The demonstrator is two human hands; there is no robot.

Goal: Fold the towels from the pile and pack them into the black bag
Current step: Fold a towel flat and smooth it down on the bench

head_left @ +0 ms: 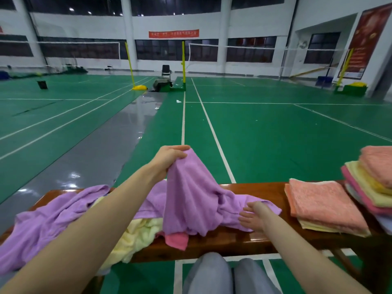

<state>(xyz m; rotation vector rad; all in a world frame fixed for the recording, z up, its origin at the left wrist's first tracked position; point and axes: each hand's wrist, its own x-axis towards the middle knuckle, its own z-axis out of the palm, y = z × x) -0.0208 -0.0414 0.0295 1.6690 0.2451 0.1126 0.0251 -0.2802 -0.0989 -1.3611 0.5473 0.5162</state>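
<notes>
Green sports flooring [275, 124] with white court lines fills the hall, a grey strip [101, 132] runs up its left of centre, and net posts [183, 60] stand well beyond. No black bag can be identified with certainty in this view; a dark container on the far floor is too small to judge.

The brown wooden surface [250, 188] spans the lower frame. On its left lies the unfolded pile [135, 234]: purple cloth over pale yellow, with a pink corner showing at the front. On its right sits a folded stack [324, 206], salmon over pale yellow, and just beyond it a taller folded stack [369, 183] at the frame edge.

The purple towel [191, 200] is the item in hand. The left hand [169, 158] holds its upper end, fingers curled round the cloth, raised above the surface. From that grip the towel hangs down and trails to the right, so its long axis runs from high centre to low right. The right hand [253, 217] lies with straight, spread fingers on the trailing lower end, flat against the surface; it holds nothing.

Judgement: the right hand is the nearer to the free end and is placed to take a corner there, so that the towel can be spread for folding. The lower edge rests bunched against the pile and may drag the pink cloth.
</notes>
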